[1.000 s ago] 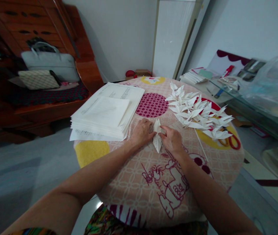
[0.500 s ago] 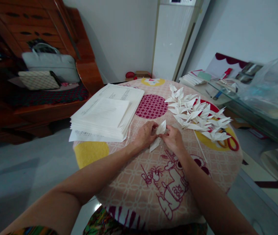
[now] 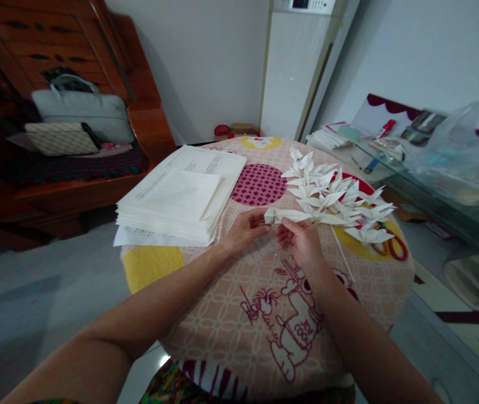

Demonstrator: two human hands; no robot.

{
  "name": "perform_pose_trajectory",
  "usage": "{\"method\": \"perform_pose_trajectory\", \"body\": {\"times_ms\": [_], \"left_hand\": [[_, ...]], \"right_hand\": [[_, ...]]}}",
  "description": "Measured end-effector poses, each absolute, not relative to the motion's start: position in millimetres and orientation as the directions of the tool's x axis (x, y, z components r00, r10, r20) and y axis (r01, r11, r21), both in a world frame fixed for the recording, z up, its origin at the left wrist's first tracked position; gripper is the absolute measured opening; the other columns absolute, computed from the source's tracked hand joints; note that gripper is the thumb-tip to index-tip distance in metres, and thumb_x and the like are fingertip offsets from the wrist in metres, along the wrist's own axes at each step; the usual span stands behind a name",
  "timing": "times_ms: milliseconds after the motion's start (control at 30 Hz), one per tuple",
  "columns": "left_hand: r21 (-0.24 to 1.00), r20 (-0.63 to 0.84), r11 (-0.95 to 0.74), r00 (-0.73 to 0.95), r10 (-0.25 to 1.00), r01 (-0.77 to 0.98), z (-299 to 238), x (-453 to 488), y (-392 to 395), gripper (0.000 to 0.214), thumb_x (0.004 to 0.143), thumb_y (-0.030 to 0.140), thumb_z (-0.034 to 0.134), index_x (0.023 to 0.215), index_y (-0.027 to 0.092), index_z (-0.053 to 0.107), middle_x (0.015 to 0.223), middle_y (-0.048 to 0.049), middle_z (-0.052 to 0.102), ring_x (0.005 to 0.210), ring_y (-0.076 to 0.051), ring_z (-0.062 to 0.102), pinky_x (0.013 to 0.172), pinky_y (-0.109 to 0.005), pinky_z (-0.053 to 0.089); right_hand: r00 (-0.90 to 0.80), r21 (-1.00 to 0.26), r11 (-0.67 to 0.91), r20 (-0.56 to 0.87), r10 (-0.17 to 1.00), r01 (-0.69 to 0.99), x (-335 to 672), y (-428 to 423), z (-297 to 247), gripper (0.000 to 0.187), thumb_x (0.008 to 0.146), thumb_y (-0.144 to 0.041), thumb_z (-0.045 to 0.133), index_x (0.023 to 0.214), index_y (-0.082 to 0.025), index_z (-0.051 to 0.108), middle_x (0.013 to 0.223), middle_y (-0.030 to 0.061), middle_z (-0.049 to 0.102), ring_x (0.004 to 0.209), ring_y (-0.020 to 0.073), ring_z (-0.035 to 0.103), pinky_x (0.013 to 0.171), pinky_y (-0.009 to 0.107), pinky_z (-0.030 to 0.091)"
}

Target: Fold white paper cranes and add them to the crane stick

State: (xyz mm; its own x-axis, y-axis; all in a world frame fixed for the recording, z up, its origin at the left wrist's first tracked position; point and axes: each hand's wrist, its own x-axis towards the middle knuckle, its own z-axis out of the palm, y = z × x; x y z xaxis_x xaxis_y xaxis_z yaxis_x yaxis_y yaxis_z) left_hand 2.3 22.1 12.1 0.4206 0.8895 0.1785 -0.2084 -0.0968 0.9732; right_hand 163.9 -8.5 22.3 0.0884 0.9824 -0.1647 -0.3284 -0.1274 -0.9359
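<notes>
A strip-like piece of folded white paper (image 3: 292, 215) lies lengthwise between my hands, just above the tablecloth. My left hand (image 3: 245, 229) pinches its blunt left end between thumb and fingertips. Below its middle, my right hand (image 3: 304, 242) grips it with the thumb on the near side and the fingers curled beneath. The pointed right end reaches toward a pile of folded paper pieces (image 3: 332, 193) with pointed, wing-like tips. To the left of my hands is a thick stack of paper sheets (image 3: 159, 193), some printed, with smaller blank sheets (image 3: 188, 193) on top.
Red-handled scissors (image 3: 398, 247) lie partly under the pile, near a thin white stick (image 3: 342, 253). The round table has a patterned cloth (image 3: 222, 303). At right stands a glass-topped shelf with a plastic bag (image 3: 454, 151); at left, a wooden bench (image 3: 150, 129) holds bags.
The folded paper has turned from a slanted position to lengthwise, pointing right. My right hand has rolled over with its fingers curled lower, and my left fingers have shifted to the paper's left end.
</notes>
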Motion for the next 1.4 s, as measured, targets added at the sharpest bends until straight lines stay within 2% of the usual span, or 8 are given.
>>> {"method": "perform_pose_trajectory", "body": {"times_ms": [200,500,667,867,1067,1167,1300,1400], "left_hand": [[0.963,0.235,-0.155,0.405,0.884,-0.219,12,4,20,0.035,0.077,0.043,0.078,0.09,0.011,0.074,0.089,-0.0101,0.076,0.084,-0.022,0.07,0.081,-0.033,0.055],[0.953,0.251,-0.178,0.308,0.917,-0.246,9,-3,23,0.027,0.073,0.033,0.08,0.091,0.013,0.076,0.088,-0.0065,0.077,0.08,-0.019,0.071,0.077,-0.029,0.056],[0.972,0.219,-0.181,0.3,0.928,-0.15,6,-6,25,0.028,0.076,0.038,0.078,0.085,0.012,0.077,0.08,-0.0067,0.076,0.069,-0.017,0.068,0.068,-0.027,0.055],[0.949,0.3,-0.258,0.272,0.915,-0.179,6,-6,25,0.031,0.077,0.038,0.077,0.096,0.014,0.075,0.091,-0.0065,0.076,0.076,-0.017,0.069,0.07,-0.027,0.056],[0.945,0.307,-0.326,0.307,0.901,0.011,12,-10,21,0.028,0.085,0.041,0.069,0.089,0.015,0.076,0.085,-0.0064,0.075,0.074,-0.017,0.067,0.066,-0.024,0.051],[0.934,0.324,-0.355,0.31,0.894,0.048,16,-10,18,0.029,0.088,0.042,0.066,0.09,0.015,0.076,0.082,-0.0058,0.075,0.073,-0.016,0.066,0.063,-0.022,0.049],[0.901,0.35,-0.408,0.31,0.884,0.146,21,-11,16,0.029,0.091,0.038,0.059,0.082,0.014,0.073,0.071,-0.0023,0.067,0.065,-0.013,0.059,0.059,-0.021,0.043],[0.895,0.326,-0.393,0.293,0.899,0.212,23,-13,17,0.029,0.09,0.033,0.055,0.075,0.013,0.068,0.064,-0.0002,0.062,0.061,-0.011,0.054,0.056,-0.021,0.039]], "right_hand": [[-0.063,-0.92,-0.144,-0.13,0.99,-0.364,160,-17,24,0.029,0.07,-0.042,0.077,0.065,-0.017,0.064,0.048,-0.0023,0.061,0.034,0.0096,0.049,0.032,0.021,0.039],[-0.209,-0.933,-0.163,-0.098,0.973,-0.321,160,-23,25,0.03,0.077,-0.046,0.074,0.072,-0.018,0.064,0.05,-0.0036,0.061,0.035,0.0093,0.05,0.034,0.02,0.04],[-0.23,-0.943,-0.138,-0.068,0.971,-0.303,161,-24,23,0.036,0.084,-0.048,0.068,0.066,-0.017,0.061,0.052,-0.0014,0.062,0.036,0.0099,0.052,0.034,0.02,0.041],[-0.191,-0.946,-0.149,-0.096,0.977,-0.287,160,-25,27,0.032,0.08,-0.046,0.072,0.069,-0.019,0.061,0.051,-0.0026,0.062,0.036,0.0097,0.051,0.035,0.02,0.041],[-0.254,-0.911,-0.255,-0.176,0.951,-0.324,162,-23,24,0.037,0.079,-0.049,0.07,0.062,-0.019,0.058,0.049,-0.0029,0.06,0.035,0.0097,0.05,0.035,0.021,0.041],[-0.244,-0.911,-0.274,-0.202,0.948,-0.31,163,-22,19,0.032,0.077,-0.049,0.072,0.073,-0.018,0.063,0.049,-0.0041,0.06,0.034,0.01,0.05,0.033,0.02,0.039],[-0.247,-0.929,-0.29,-0.232,0.941,-0.232,163,-25,19,0.038,0.078,-0.052,0.072,0.088,-0.015,0.07,0.048,-0.0041,0.061,0.032,0.0099,0.05,0.032,0.019,0.039],[-0.277,-0.944,-0.309,-0.267,0.923,-0.118,163,-29,26,0.041,0.075,-0.054,0.074,0.083,-0.014,0.069,0.048,-0.002,0.063,0.032,0.011,0.054,0.031,0.018,0.038]]}}
